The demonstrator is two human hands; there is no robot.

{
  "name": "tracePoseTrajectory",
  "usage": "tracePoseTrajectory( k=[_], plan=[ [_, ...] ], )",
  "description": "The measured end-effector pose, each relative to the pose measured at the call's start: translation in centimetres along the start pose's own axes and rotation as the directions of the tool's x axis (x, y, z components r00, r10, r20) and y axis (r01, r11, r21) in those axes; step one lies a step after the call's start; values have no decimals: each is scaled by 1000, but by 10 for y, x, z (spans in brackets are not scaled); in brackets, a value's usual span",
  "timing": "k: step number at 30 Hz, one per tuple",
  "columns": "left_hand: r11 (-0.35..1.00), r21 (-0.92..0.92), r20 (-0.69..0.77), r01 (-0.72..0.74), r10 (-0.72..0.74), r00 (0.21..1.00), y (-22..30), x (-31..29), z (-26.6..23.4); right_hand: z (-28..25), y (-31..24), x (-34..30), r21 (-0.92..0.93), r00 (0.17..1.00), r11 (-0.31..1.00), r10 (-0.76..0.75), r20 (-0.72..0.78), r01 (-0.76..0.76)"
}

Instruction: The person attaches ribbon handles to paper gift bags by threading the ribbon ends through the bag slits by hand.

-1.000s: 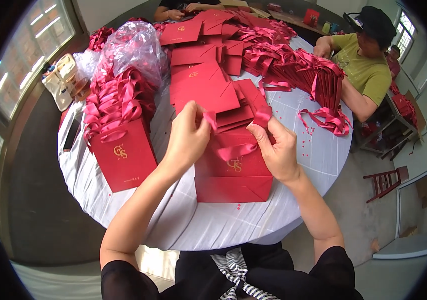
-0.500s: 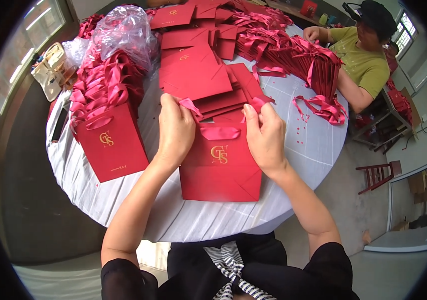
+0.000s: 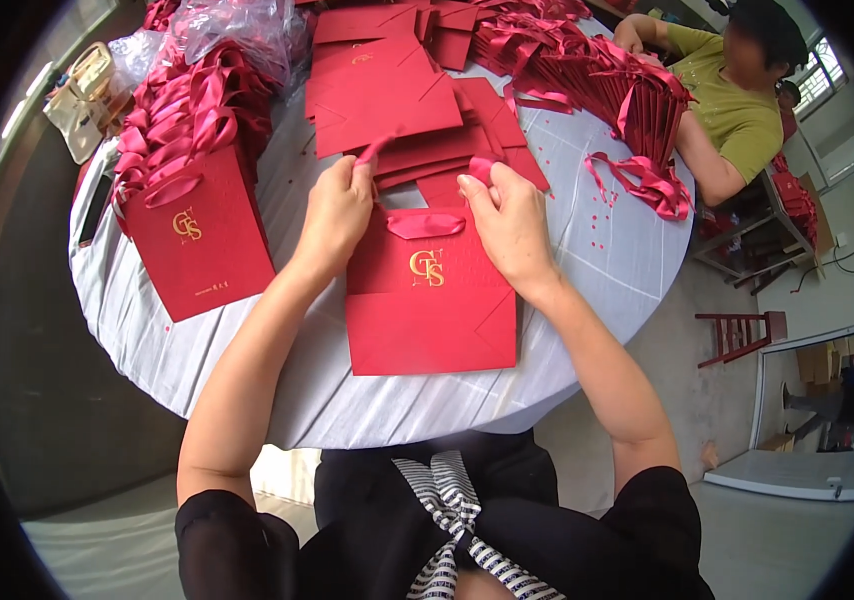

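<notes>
A flat red paper gift bag (image 3: 432, 335) with a gold emblem lies in front of me on the table. A pink ribbon handle (image 3: 425, 226) loops across its upper front. At the bag's top left corner, my left hand (image 3: 335, 215) is closed on a piece of pink ribbon (image 3: 377, 148) that sticks up past the fingers. My right hand (image 3: 509, 222) pinches pink ribbon (image 3: 484, 168) at the top right corner. Whether both pieces belong to one ribbon is hidden. Just beyond my hands lies a pile of flat red bags (image 3: 387, 100).
On the left stands a row of red bags with ribbon handles (image 3: 202, 235), beside clear plastic wrapping (image 3: 237, 40). More ribboned bags (image 3: 647, 115) lie fanned at the right, near a co-worker in a green shirt (image 3: 737, 110). A pale cloth (image 3: 607, 290) covers the round table.
The whole scene sits slightly higher and further left as the view shifts. Both hands keep hold of ribbon at the bag's top. A person shows in the doorway at the right.
</notes>
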State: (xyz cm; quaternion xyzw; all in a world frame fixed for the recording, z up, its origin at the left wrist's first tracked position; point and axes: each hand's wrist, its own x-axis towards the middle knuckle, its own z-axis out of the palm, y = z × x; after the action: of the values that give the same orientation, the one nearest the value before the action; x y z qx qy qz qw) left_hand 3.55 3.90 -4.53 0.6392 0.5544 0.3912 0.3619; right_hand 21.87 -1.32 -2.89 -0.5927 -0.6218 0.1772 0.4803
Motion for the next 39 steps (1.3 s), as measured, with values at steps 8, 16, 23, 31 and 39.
tracePoseTrajectory(
  k=[8, 16, 23, 31, 39],
  plan=[
    [614, 648, -140, -450, 677, 722, 57, -31, -9, -2, 16, -1, -33, 998, 999, -5, 56, 7],
    [576, 285, 569, -766, 542, 619, 33, -87, 19, -9, 4, 2, -128, 984, 987, 112, 139, -94],
    [483, 276, 690, -831, 502, 521, 36, -86, 18, -9, 4, 3, -132, 992, 985, -105, 72, 114],
    [505, 233, 678, -831, 528, 511, 33, -85, 16, 2, 14, 6, -130, 991, 983, -129, 21, 131],
    [500, 224, 694, -836, 521, 497, 35, -85, 15, 0, 11, 12, -117, 998, 993, -4, 70, 12]
  ],
)
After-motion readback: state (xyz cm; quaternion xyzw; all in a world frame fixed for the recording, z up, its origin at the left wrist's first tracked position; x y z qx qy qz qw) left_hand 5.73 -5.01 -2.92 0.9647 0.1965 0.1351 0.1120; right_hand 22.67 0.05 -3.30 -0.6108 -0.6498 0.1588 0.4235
